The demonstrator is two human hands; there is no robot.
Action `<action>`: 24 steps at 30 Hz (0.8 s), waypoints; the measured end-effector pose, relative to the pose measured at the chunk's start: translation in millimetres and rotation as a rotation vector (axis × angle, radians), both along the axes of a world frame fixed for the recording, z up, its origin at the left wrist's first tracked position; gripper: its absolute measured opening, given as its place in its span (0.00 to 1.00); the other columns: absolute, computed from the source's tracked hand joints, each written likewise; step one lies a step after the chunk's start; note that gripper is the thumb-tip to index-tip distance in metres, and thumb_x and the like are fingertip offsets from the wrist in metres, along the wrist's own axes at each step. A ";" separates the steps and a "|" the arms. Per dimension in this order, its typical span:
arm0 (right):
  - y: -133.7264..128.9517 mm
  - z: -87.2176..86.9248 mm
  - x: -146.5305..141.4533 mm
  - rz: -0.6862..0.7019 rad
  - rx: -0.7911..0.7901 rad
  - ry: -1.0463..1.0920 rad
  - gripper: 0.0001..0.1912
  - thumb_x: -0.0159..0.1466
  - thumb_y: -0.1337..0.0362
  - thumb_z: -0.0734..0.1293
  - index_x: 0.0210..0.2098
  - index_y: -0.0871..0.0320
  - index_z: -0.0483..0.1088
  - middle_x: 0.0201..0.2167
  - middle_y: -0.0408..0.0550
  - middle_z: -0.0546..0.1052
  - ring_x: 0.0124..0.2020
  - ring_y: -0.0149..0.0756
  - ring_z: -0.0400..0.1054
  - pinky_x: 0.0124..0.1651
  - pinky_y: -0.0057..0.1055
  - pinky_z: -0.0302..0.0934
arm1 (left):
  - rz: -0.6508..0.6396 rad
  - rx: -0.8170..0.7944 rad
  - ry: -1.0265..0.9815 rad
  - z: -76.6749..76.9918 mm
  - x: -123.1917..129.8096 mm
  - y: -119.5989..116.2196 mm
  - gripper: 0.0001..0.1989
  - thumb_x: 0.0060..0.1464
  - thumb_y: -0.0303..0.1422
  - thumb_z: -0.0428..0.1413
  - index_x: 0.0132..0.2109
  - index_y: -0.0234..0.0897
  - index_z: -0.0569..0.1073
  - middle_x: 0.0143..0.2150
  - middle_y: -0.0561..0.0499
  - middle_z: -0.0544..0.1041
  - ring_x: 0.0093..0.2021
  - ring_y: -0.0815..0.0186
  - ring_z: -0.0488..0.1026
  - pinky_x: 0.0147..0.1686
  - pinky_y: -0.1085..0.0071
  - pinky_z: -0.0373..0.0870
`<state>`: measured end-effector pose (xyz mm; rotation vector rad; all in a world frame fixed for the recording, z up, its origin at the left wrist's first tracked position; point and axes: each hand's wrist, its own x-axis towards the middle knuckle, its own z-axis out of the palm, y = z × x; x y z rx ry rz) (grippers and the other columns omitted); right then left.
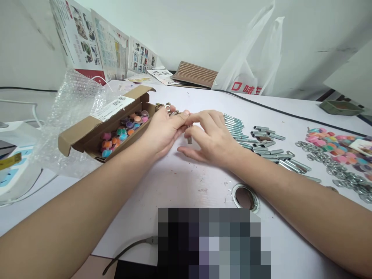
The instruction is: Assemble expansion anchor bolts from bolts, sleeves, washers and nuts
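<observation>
My left hand is partly closed around small metal fittings, with a ring-shaped end showing above its fingers. Its thumb meets the fingertips of my right hand. Between the bent fingers of my right hand shows a small brass-coloured metal cylinder; the right thumb is stretched apart below it. How much the left palm holds is hidden. Beside my left hand stands an open cardboard box with colourful plastic caps. Just right of my right hand lie thin metal rods and short metal tubes.
Metal washers and more coloured caps are heaped at the right. A metal ring lies near the front. Bubble wrap, a power strip, a black cable and a plastic bag surround the work area.
</observation>
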<state>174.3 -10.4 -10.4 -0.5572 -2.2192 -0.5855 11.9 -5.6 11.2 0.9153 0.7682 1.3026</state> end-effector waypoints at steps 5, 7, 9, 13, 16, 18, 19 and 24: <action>-2.4 -4.0 -5.1 -0.154 -0.190 0.157 0.07 0.68 0.61 0.63 0.35 0.58 0.65 0.33 0.52 0.73 0.36 0.42 0.64 0.41 0.39 0.57 | 0.033 0.280 0.257 -9.8 -4.0 5.3 0.21 0.55 0.28 0.64 0.42 0.43 0.56 0.29 0.57 0.78 0.30 0.70 0.75 0.33 0.73 0.68; -3.5 -5.9 -6.8 -0.199 -0.241 0.187 0.08 0.66 0.60 0.63 0.34 0.57 0.64 0.31 0.50 0.72 0.34 0.41 0.63 0.40 0.39 0.56 | 0.032 0.315 0.349 -9.6 -3.5 4.9 0.21 0.55 0.28 0.63 0.42 0.43 0.55 0.29 0.56 0.79 0.31 0.69 0.76 0.34 0.72 0.68; -4.3 -7.4 -7.2 -0.234 -0.287 0.197 0.07 0.65 0.61 0.64 0.33 0.57 0.64 0.31 0.50 0.73 0.33 0.41 0.63 0.40 0.38 0.56 | 0.023 0.340 0.414 -9.1 -3.0 4.5 0.22 0.54 0.28 0.62 0.41 0.43 0.54 0.31 0.55 0.80 0.33 0.69 0.76 0.36 0.70 0.68; -4.1 -5.6 -2.7 -0.260 -0.369 0.207 0.08 0.62 0.62 0.65 0.29 0.56 0.62 0.28 0.47 0.73 0.32 0.40 0.63 0.39 0.38 0.53 | 0.005 0.375 0.518 -12.4 -3.0 4.5 0.20 0.55 0.29 0.61 0.41 0.43 0.53 0.33 0.54 0.79 0.35 0.68 0.77 0.39 0.68 0.69; -2.1 1.3 2.0 -0.177 -0.449 0.281 0.07 0.58 0.60 0.66 0.31 0.56 0.63 0.27 0.45 0.71 0.30 0.37 0.62 0.38 0.37 0.54 | 0.004 0.390 0.555 -15.8 -3.6 4.6 0.19 0.55 0.28 0.60 0.42 0.43 0.55 0.34 0.55 0.78 0.37 0.67 0.77 0.39 0.68 0.68; 0.0 7.0 3.2 -0.127 -0.507 0.385 0.09 0.58 0.60 0.66 0.36 0.57 0.66 0.29 0.43 0.71 0.30 0.35 0.64 0.37 0.36 0.57 | -0.003 0.417 0.567 -16.7 -4.1 4.6 0.17 0.56 0.28 0.60 0.42 0.43 0.57 0.34 0.56 0.76 0.36 0.69 0.76 0.38 0.69 0.68; 1.3 9.4 2.8 -0.117 -0.533 0.431 0.10 0.60 0.60 0.66 0.39 0.58 0.67 0.29 0.43 0.71 0.30 0.35 0.64 0.37 0.35 0.58 | -0.008 0.440 0.575 -16.7 -4.5 4.7 0.15 0.56 0.29 0.59 0.41 0.42 0.58 0.34 0.56 0.75 0.35 0.69 0.75 0.37 0.70 0.68; 7.3 12.7 -2.9 -0.036 -0.530 0.415 0.12 0.70 0.58 0.65 0.46 0.59 0.73 0.35 0.46 0.76 0.34 0.33 0.69 0.41 0.34 0.61 | -0.023 0.524 0.667 -16.2 -7.3 7.3 0.08 0.60 0.28 0.55 0.36 0.40 0.62 0.32 0.55 0.69 0.33 0.70 0.70 0.34 0.71 0.66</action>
